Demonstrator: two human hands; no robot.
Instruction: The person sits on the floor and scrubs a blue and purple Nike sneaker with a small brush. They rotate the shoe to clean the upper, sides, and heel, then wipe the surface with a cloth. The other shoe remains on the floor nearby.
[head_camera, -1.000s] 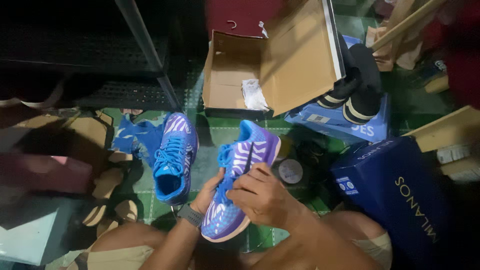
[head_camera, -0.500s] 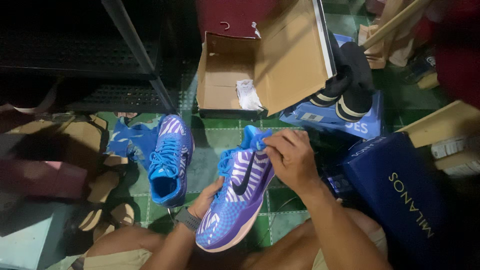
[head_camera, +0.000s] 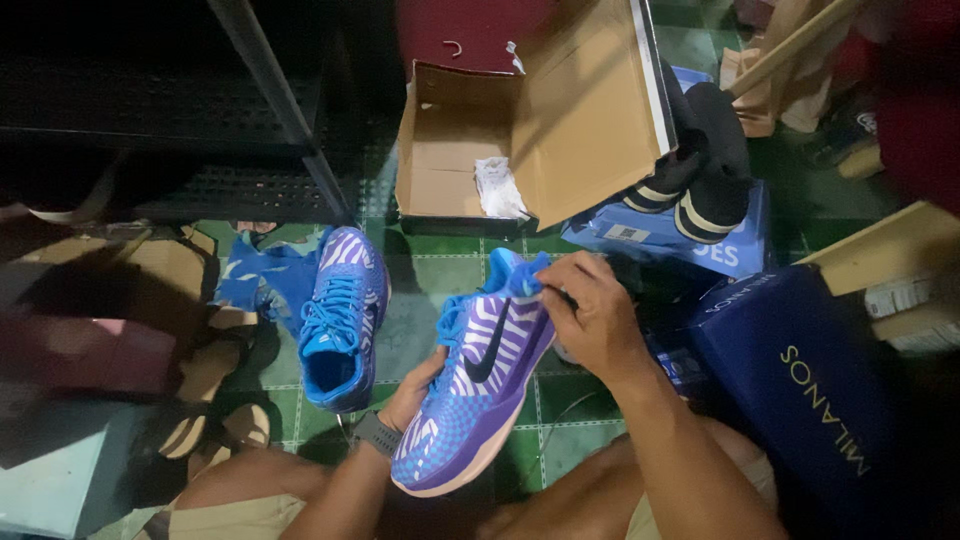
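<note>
— Where is the shoe (head_camera: 478, 385) against the fingers?

— It lies tilted between both hands, above the green tiled floor (head_camera: 440, 272); the right hand (head_camera: 592, 318) pinches the blue heel tab at the top end, fingers curled tight round it; the left hand (head_camera: 418, 388) cups the shoe from beneath near its middle, fingers wrapped under the side so that only the thumb and the edge of the palm show; a dark watch (head_camera: 377, 433) sits on that wrist.

— What is it made of, by the look?

— A purple upper with white stripes like a zebra's, a checkered pattern toward the toe, a dark curved mark on the side, blue laces and blue lining, a pale smooth sole edge; the surface looks like woven fabric, though the light is dim.

— And around it?

— Its twin, the second shoe (head_camera: 340, 318), lies flat on the tiles just to the left, opening toward the person; an open cardboard box (head_camera: 470, 125) with crumpled white paper (head_camera: 497, 188) stands beyond, lid raised; dark slippers (head_camera: 700, 165) rest on a blue box (head_camera: 730, 255); a larger navy box (head_camera: 800, 380) stands at the right.
</note>
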